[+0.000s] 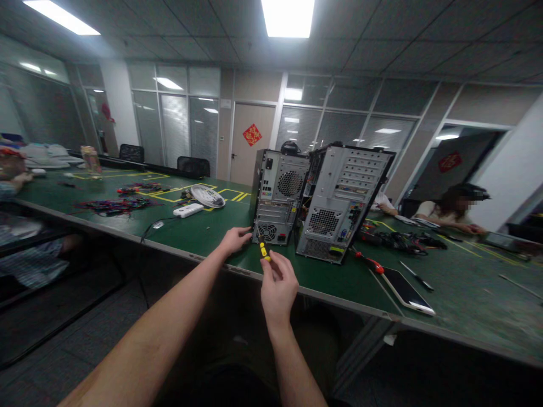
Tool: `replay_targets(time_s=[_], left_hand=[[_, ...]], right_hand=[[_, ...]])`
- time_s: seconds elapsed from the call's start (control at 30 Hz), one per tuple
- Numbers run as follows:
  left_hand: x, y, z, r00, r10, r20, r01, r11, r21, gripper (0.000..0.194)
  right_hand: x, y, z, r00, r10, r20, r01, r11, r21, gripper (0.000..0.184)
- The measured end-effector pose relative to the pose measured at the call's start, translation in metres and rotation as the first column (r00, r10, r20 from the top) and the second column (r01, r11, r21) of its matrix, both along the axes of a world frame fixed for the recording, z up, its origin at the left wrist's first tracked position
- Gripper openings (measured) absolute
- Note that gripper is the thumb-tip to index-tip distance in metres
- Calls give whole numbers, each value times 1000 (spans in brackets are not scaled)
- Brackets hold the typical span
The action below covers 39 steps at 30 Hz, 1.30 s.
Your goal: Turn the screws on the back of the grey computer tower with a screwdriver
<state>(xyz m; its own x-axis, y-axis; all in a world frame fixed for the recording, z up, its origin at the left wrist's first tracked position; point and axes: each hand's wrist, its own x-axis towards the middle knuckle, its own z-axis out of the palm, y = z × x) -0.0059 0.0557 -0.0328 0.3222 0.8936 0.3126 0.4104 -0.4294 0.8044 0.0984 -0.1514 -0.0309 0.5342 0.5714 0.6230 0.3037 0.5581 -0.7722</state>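
Note:
My right hand [280, 285] pinches the end of a yellow-and-black screwdriver [264, 250] between thumb and fingertips. Its shaft points up and away, at the lower back panel of a computer tower [278, 212], by the round fan grille. Whether the tip sits in a screw is too small to tell. My left hand [235, 241] is at the tower's lower left corner, fingers stretched out against or just beside its edge, with nothing seen in them. A second, larger computer tower [324, 217] stands close on the right, its back panel also facing me.
Right of the towers lie a red-handled tool [373, 264], a phone [407, 289], a pen-like rod [416, 277] and black cables [403, 242]. On the left are loose wires [114, 205], a white power strip [188, 211] and a white basket [207, 195]. Another person [449, 209] sits at right.

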Motion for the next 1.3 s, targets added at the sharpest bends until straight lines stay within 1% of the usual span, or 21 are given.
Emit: replay_targets(time_s=[0.13,0.3,0.37,0.57,0.67,0.8,0.93,1.03,1.3], left_hand=[[0,0,1,1000,4,-1,-4,1000,-17,50],[0,-2,2,1000,5,-17,-5,1000,11,49],[-1,-2,2,1000,8,-19,-8,1000,13,49],[-1,1,-1,1000,2,2,-2,1000,-3,50],[-1,2,-2,1000,-2,8,2,1000,-4,51],[-1,2,-2,1000,0,14,0,1000,-6,50],[0,3,-3,1000,1,27,0,1000,-9,51],[0,3,-2,999,-9,37,10,1000,-21,51],[0,3,-4,1000,6,14,-6,1000,-1,50]], right_hand=[[1,0,0,999,-4,35,4,1000,10,29],[0,3,-4,998,-10,-61,9,1000,-25,29],[0,3,-4,998,-8,-67,6,1000,-30,29],[1,0,-2,998,-28,50,27,1000,12,28],[0,1,-4,1000,-29,3,29,999,-15,26],[-1,3,-6,997,0,-76,-4,999,-52,26],[0,2,-4,999,18,-36,-18,1000,-8,25],[0,0,-2,1000,21,-11,-21,1000,-1,27],[-2,3,-5,997,17,-77,-20,999,-40,26]])
